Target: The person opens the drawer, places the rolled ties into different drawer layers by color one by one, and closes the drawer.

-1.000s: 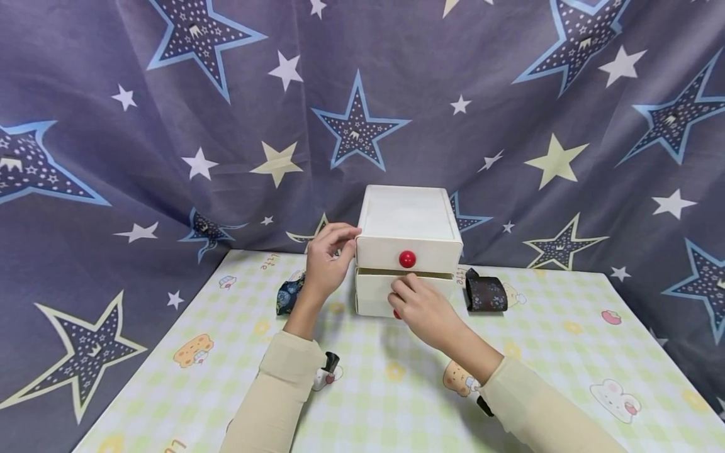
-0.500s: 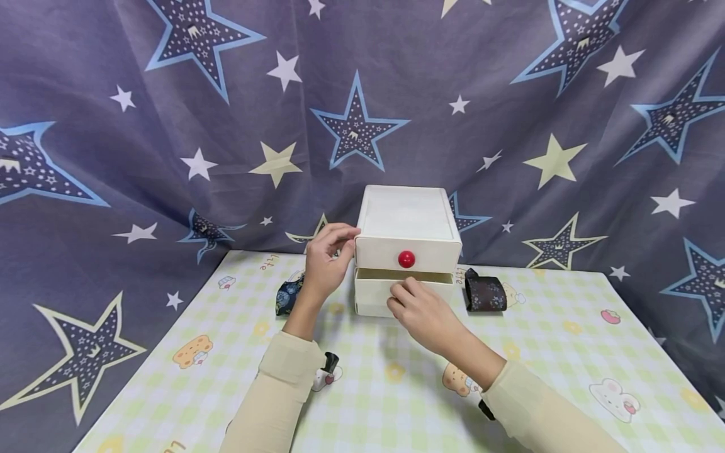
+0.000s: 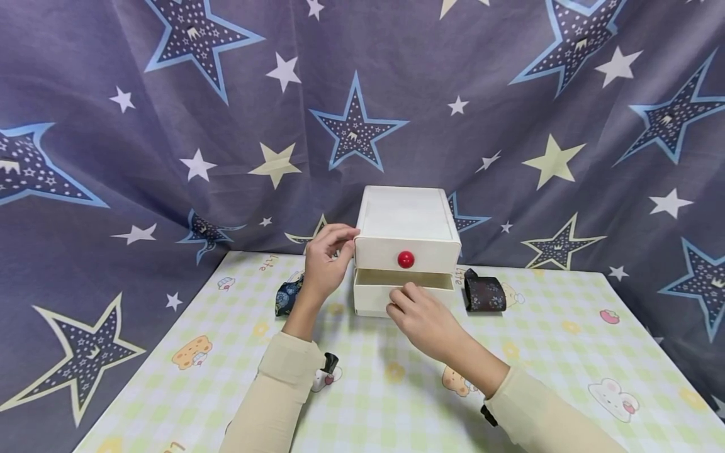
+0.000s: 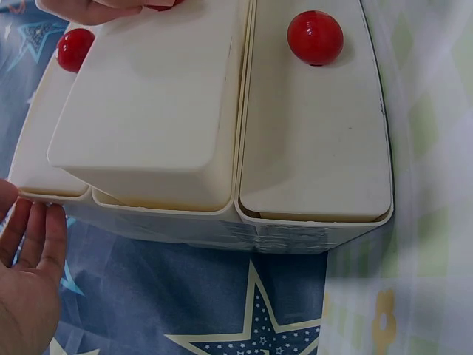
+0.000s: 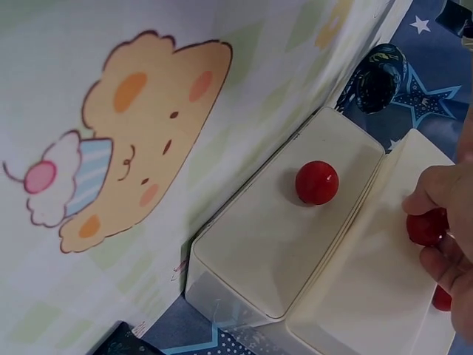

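A white cabinet (image 3: 403, 211) with three stacked drawers and red knobs stands at the back of the table. Its middle drawer (image 4: 144, 111) is partly pulled out, its inside showing as a gap in the head view. My right hand (image 3: 421, 318) pinches that drawer's red knob (image 5: 425, 228) between thumb and fingers. Against the upper left front edge of the cabinet rest the fairly straight fingertips of my left hand (image 3: 328, 261). The top drawer (image 3: 379, 253) is closed, and so is the bottom drawer (image 4: 318, 133).
A dark floral roll (image 3: 485, 294) lies just right of the cabinet. Another patterned dark blue roll (image 3: 286, 297) lies to the left, partly behind my left forearm. A star-printed curtain (image 3: 226, 126) hangs behind the checked tablecloth (image 3: 362, 390).
My right hand has drawn the middle drawer toward me, and the opening above its front has widened. My left hand has stayed on the cabinet's edge.
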Available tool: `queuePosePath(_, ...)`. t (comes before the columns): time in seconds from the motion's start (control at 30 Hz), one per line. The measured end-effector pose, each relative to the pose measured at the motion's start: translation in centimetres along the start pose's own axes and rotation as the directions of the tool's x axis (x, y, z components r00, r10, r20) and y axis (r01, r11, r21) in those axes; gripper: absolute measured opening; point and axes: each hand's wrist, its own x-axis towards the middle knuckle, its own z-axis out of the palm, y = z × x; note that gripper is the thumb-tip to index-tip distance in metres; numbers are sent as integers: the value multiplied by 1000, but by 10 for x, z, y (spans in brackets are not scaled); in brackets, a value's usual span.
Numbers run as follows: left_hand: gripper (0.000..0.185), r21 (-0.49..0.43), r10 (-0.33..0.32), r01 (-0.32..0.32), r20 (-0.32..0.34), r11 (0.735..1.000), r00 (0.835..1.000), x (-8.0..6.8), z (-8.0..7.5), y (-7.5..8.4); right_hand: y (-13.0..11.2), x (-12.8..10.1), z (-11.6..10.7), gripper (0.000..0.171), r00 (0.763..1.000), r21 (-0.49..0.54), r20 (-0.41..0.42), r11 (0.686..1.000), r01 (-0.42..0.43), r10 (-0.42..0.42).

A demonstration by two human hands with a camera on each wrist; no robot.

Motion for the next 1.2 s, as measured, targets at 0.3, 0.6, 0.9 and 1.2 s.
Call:
queuePosePath(0.3,19,9,-5,5,-1,1000,1000,0,0,0,-4,-1,-6,19,1000,-4,14,1000,12,-12)
queuePosePath(0.6,19,7,-3,3,-5,1000,1000,0,0,-1,-7,-3,-10,17,1000,0,10,1000,16,-16)
queuePosePath(0.9,19,7,-6,6,-1,1000,1000,0,-1,-1,-10,-4,-12,15,1000,-10,-11,1000,29,-29)
queuePosePath(1.2,19,9,0,0,4,1000,1000,0,0,0,-15,-6,-18,7,1000,-8,9,1000,27,-27)
